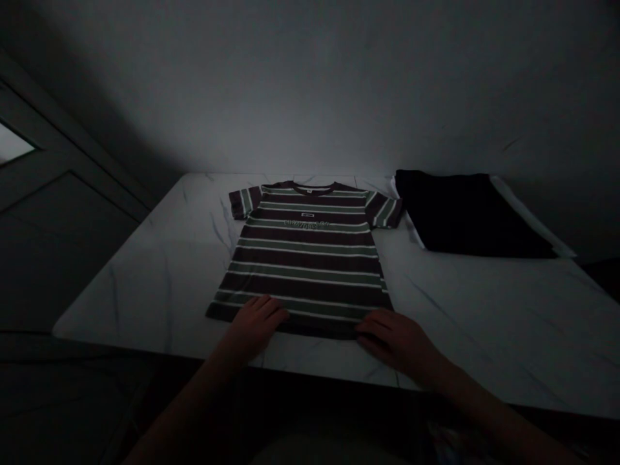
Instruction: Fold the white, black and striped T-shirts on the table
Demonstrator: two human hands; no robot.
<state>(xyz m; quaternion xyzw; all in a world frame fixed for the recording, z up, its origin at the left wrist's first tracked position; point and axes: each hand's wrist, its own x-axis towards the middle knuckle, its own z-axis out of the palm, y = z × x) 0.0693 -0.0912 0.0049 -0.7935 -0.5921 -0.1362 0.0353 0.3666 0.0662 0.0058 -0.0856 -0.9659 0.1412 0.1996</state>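
A short-sleeved T-shirt [314,261] with dark brownish, green and white stripes lies spread out, front up, with its collar away from me. Small lettering crosses its chest. My left hand [259,323] rests on the lower left part by the hem, its fingers stretched over the cloth. At the lower right corner, my right hand [400,336] lies with its fingers on the hem and its thumb held a little apart. Both hands look open, though dim light blurs the fingertips. The hem under each hand is hidden.
The shirt lies on a white marble-patterned table [145,278] with its near edge just in front of me. Folded black cloth [469,216] over white material sits at the back right, close to the shirt's sleeve. A wall [310,90] stands behind, and a door [43,187] at left.
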